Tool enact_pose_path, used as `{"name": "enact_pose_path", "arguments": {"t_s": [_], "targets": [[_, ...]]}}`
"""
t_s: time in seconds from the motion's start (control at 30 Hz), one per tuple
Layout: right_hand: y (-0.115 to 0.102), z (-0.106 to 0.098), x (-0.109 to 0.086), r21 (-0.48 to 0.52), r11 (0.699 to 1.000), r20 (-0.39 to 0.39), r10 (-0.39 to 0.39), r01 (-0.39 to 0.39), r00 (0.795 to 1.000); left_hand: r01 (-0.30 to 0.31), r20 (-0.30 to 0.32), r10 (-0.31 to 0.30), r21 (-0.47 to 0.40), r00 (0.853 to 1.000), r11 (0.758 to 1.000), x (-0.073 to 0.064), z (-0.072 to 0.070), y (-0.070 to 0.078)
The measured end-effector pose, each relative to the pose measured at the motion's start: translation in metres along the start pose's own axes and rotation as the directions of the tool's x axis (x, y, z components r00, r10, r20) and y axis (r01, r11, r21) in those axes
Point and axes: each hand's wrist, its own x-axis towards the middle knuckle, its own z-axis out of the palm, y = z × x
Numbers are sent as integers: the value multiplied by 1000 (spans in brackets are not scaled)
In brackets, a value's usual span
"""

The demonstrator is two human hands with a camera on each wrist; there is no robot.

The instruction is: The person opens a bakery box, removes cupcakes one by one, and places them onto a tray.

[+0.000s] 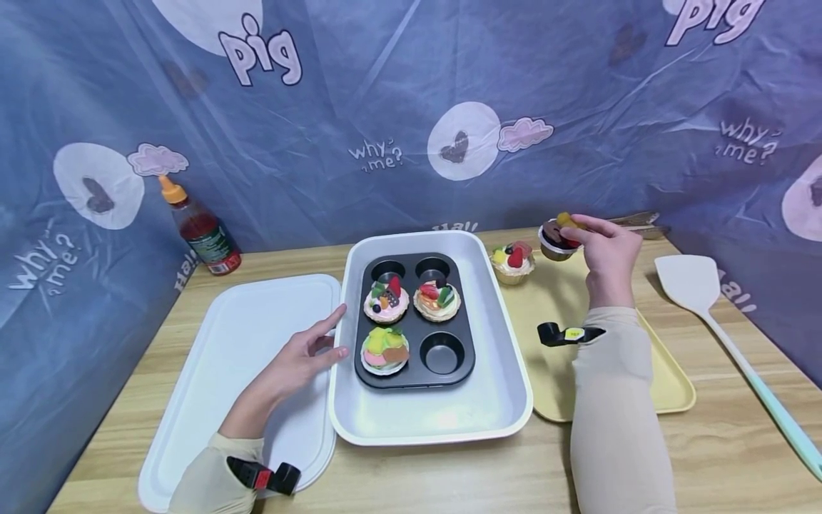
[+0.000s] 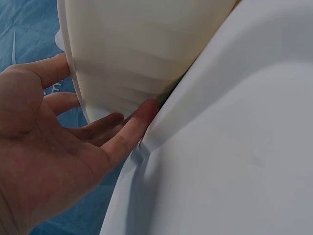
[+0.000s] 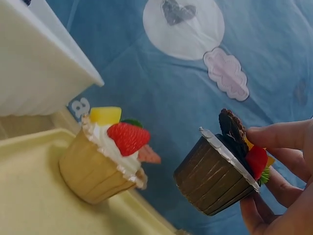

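My right hand (image 1: 610, 250) pinches a chocolate cupcake (image 3: 215, 171) by its topping, holding it up over the far end of the yellow tray (image 1: 674, 389). Beside it on that tray stands a cream cupcake (image 3: 100, 166) topped with a strawberry. Along the left side of the deep white tray (image 1: 430, 421), my left hand (image 1: 298, 364) touches the wall with its fingers extended. Inside that tray lies a dark muffin pan (image 1: 414, 371). Three fruit-topped cupcakes sit in its cups: a pink one (image 1: 386, 301), an orange-topped one (image 1: 437, 300) and a yellow-topped one (image 1: 384, 350).
A flat white tray (image 1: 212, 371) lies at the left, partly under my left arm. A sauce bottle (image 1: 208, 239) stands against the blue cloth (image 1: 359, 86). At the right lies a white spatula (image 1: 690, 285) with a turquoise handle. Metal utensils (image 1: 642, 221) rest behind my right hand.
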Motion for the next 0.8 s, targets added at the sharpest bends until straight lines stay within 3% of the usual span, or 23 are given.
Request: {"name": "enact_pose_path", "arguments": {"t_s": [0.23,0.8], "targets": [[11,-4,5,-30,997,-31,76,-77,997,-7,4,7,-6,1000,1000,1,0,-1],[29,-8,16,70,976,-74,209,-204,975,-16,-4,16,-4,1000,1000,-1,0,0]]}}
